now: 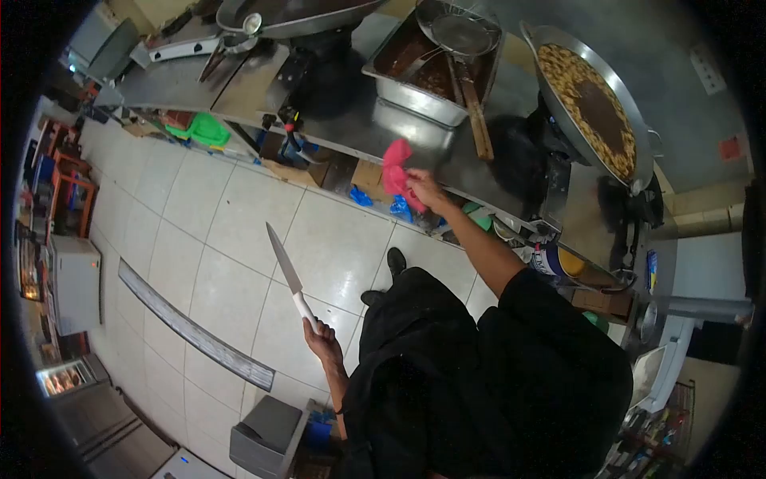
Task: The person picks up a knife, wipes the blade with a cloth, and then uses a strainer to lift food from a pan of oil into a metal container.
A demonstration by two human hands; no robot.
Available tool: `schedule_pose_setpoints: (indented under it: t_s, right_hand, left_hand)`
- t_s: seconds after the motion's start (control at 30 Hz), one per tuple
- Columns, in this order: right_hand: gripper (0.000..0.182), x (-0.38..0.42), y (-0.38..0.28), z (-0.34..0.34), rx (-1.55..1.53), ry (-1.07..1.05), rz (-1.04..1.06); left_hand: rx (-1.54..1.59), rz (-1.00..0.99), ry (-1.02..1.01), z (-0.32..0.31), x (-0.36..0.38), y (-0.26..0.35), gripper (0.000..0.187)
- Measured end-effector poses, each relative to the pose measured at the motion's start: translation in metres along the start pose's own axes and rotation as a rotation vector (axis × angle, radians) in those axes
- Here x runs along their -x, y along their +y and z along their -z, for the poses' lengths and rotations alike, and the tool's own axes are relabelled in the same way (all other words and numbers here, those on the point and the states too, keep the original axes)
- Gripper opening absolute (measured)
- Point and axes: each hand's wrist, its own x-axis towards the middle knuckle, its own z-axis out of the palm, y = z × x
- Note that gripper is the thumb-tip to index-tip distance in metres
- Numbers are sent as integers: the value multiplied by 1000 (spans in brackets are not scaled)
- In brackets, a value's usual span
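Note:
My left hand [323,342] is closed around the white handle of a large kitchen knife [285,262]. Its long blade points up and away from me, over the tiled floor. Out in front, my right hand [427,190] grips a bright pink cloth [396,172], which hangs at the front edge of the steel counter [335,132]. Behind the cloth on that counter stands a deep rectangular metal pan [419,102] with brown liquid in it. A wire strainer [463,36] and a wooden-handled tool [477,120] rest across the pan.
A wide wok [630,96] at the right holds browned pieces in dark oil. Another large wok [295,17] sits at the back left. Below the counter are blue plastic bags [361,196] and a tub [556,261]. A grey bin [267,435] and a floor grate [195,327] lie to the left.

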Motion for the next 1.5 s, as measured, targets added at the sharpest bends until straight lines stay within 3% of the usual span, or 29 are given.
schedule_pose_setpoints:
  t_s: [0.1, 0.2, 0.3, 0.33, 0.4, 0.5, 0.57, 0.63, 0.77, 0.83, 0.93, 1.03, 1.1, 1.13, 1.17, 1.23, 1.27, 1.33, 1.4, 1.47, 1.5]
  right_hand:
    - [29, 16, 1, -26, -646, -33, -46]
    - [31, 18, 20, -10, -977, -51, 63]
    - [32, 81, -36, 41, -851, 201, 199]
    - [31, 81, -21, 65, -617, 365, 158]
    - [33, 96, -6, 111, 156, 697, 239]
    - [34, 93, 41, 149, 773, 1125, 367]
    - [28, 102, 53, 145, 801, 709, 258]
    - [19, 110, 46, 123, 211, 377, 109]
    - [22, 130, 22, 128, -274, 123, 112]
    - [26, 140, 28, 163, -494, 42, 123]
    - [32, 205, 9, 262, -733, -52, 121]
    - [39, 275, 26, 376, -765, 123, 31]
    - [41, 302, 82, 453, -840, 249, 77]
    - [41, 326, 71, 470, -783, 371, -29]
    - [42, 338, 89, 493, -683, 311, 62]
    - [35, 314, 243, 606, 270, 559, 69]
    - [34, 327, 220, 596, 598, 584, -157]
    - [33, 338, 166, 545, 740, 499, -375]
    - [33, 327, 128, 496, 532, 338, -281]
    - [29, 304, 90, 441, 277, 108, -60]
    - [25, 278, 95, 420, 34, -126, 70]
  left_hand:
    - [-55, -26, 16, -3, 11, 5, 30]
    - [-52, -27, -29, 17, 12, 3, 31]
    - [-37, -37, -48, 27, 21, -1, 32]
    - [-53, -26, -14, 29, 23, -4, 32]
    - [-79, -10, 63, 34, 24, -11, 32]
    - [-92, -46, 32, 43, 26, -24, 36]
    - [-67, -48, 70, 32, 36, -34, 34]
    - [-76, -67, 63, 30, 42, -42, 34]
    - [-189, -171, -1, 3, 70, -61, 34]
    - [-290, -259, 33, -18, 91, -79, 34]
    - [-180, -235, 11, -24, 99, -124, 32]
    - [-88, -150, 152, -66, 126, -173, 29]
    - [-77, -286, 26, -72, 130, -214, 27]
    - [-117, -290, 41, -88, 141, -225, 28]
    - [-154, -289, 58, -103, 150, -234, 29]
    - [-188, -251, -43, -117, 160, -245, 25]
    - [-285, -297, -50, -125, 167, -249, 26]
    - [-435, -362, -74, -143, 179, -243, 28]
    - [-484, -393, -134, -156, 187, -238, 29]
    - [-486, -384, -156, -163, 186, -236, 30]
    - [-490, -378, -176, -167, 184, -235, 30]
